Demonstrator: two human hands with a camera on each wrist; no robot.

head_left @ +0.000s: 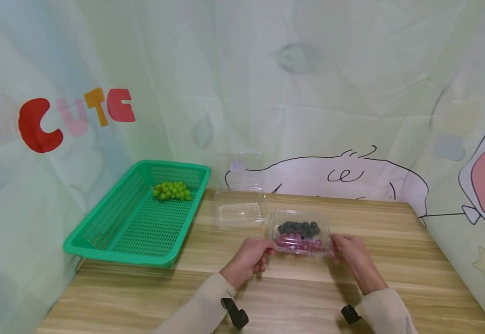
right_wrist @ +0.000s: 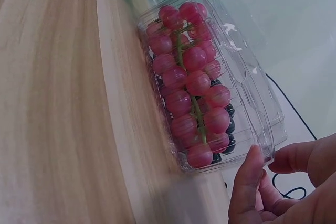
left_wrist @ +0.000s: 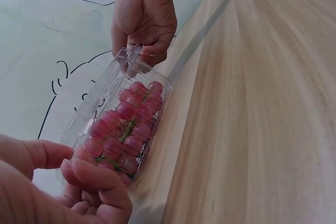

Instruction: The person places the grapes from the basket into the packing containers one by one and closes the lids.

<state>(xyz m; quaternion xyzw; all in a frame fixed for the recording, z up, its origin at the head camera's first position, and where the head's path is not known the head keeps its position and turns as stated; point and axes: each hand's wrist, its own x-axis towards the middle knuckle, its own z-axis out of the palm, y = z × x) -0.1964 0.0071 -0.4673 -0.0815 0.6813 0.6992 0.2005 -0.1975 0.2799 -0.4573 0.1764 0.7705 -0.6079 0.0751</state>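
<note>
A clear plastic clamshell box sits on the wooden table with its lid down. Inside, a bunch of red grapes lies along the near side, and dark grapes lie behind it. My left hand pinches the rim at the box's left front corner, thumb and fingertips at the edge. At the opposite end, my right hand pinches the right front corner of the rim between thumb and finger. In the right wrist view, the lid and base edges meet by the right thumb.
A green plastic basket stands at the left, holding a bunch of green grapes. Behind the box to the left, another clear clamshell stands with its lid raised. A printed cloth hangs along the table's back and sides.
</note>
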